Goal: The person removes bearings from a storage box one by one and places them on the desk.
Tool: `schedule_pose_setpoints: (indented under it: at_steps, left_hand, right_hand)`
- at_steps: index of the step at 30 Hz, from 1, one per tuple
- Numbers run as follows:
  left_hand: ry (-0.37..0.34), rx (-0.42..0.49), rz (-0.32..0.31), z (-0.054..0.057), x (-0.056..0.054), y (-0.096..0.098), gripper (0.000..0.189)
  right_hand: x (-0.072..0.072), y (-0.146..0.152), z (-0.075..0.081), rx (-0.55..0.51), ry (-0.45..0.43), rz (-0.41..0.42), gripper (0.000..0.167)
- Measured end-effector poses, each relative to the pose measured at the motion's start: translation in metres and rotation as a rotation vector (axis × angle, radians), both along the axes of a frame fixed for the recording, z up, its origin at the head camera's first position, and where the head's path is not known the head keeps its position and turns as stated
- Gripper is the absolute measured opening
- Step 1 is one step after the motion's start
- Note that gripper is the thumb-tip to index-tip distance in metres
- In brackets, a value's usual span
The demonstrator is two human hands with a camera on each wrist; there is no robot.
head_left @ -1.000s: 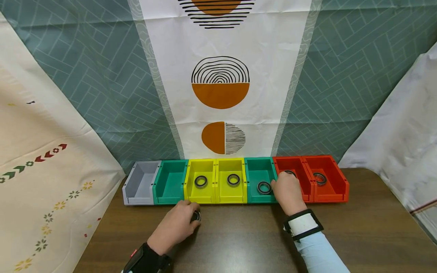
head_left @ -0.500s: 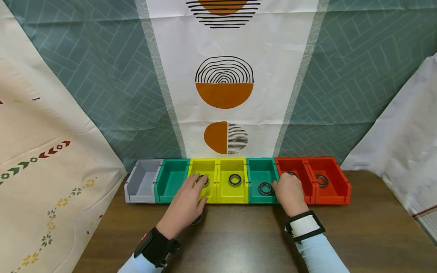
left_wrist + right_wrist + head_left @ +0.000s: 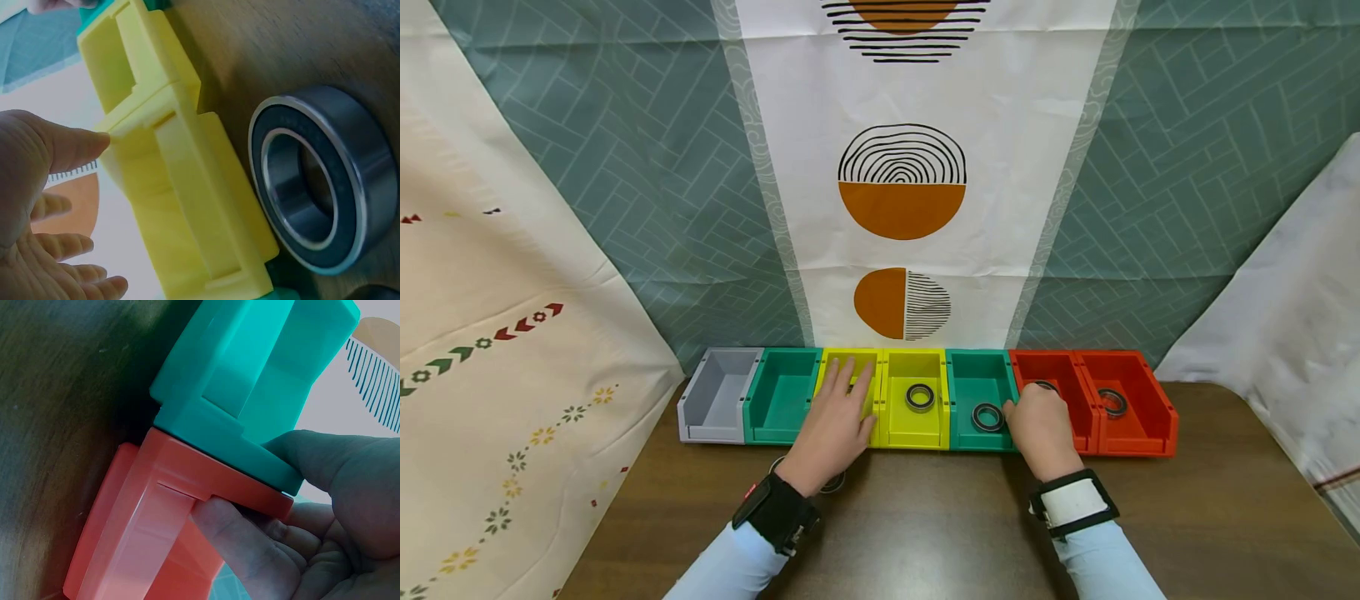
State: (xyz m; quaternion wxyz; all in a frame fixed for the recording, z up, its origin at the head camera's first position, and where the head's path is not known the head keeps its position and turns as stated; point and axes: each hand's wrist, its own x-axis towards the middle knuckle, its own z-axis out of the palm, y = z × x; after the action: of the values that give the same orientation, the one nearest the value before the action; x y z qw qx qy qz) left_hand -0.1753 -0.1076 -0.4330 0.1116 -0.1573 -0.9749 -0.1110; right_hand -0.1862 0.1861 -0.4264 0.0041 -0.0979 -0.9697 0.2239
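My left hand (image 3: 833, 423) reaches over the left yellow bin (image 3: 871, 357), palm down with fingers spread, holding nothing. Between its fingers shows a sliver of a ball bearing in that bin. Two more bearings lie on the table, partly hidden under this wrist; one bearing (image 3: 369, 144) stands out large beside the yellow bins in the left wrist view. My right hand (image 3: 1041, 427) pinches the adjoining side walls of the right green bin (image 3: 979, 375) and the left red bin (image 3: 140, 531), thumb on the green side, a finger inside the red. A bearing (image 3: 987, 430) lies in that green bin.
The bins stand in one row along the fabric backdrop (image 3: 760, 275). A grey bin (image 3: 715, 400) and another green bin (image 3: 782, 396) are at left. Bearings lie in the right yellow bin (image 3: 913, 433), the left red bin and the right red bin (image 3: 1142, 417). Brown table (image 3: 940, 533) extends in front.
My left hand has let go of a bearing on the table and moved forward and right over the left yellow bin, fingers spreading. My right hand keeps its grip. The view has shifted slightly.
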Motion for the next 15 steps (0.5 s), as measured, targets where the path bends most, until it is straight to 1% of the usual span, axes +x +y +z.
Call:
schedule_pose_setpoints:
  at_steps: [9, 15]
  left_hand:
    - [-0.049, -0.034, 0.011, -0.005, -0.009, 0.004, 0.058]
    - [-0.079, -0.061, 0.026, -0.01, -0.016, 0.004, 0.056]
  right_hand:
    - [0.001, -0.001, 0.001, 0.016, 0.011, 0.007, 0.033]
    - [0.001, -0.001, 0.0, 0.017, 0.004, 0.003, 0.034]
